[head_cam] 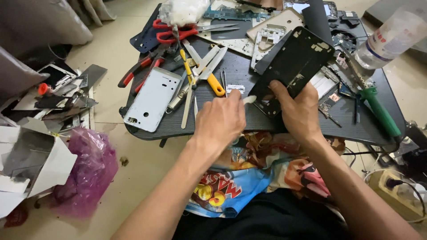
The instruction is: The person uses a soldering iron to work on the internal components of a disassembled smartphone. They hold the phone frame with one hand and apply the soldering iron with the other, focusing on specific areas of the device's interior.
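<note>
Black phone panel (pixel 296 66), tilted, residue-flecked

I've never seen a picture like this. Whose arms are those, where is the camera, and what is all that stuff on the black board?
There is no machine here: the arms belong to a person, and the one camera sits on that person's head, looking down at their own hands.

The right hand grips a black phone panel, tilted up off the low black table. The left hand pinches a small white piece against the panel's lower edge; what it is exactly I cannot tell.

On the table lie red-handled scissors, red-handled pliers, a yellow-handled tool, tweezers, a silver phone back cover, a green-handled tool and a clear plastic bottle. A purple plastic bag lies on the floor to the left.
</note>
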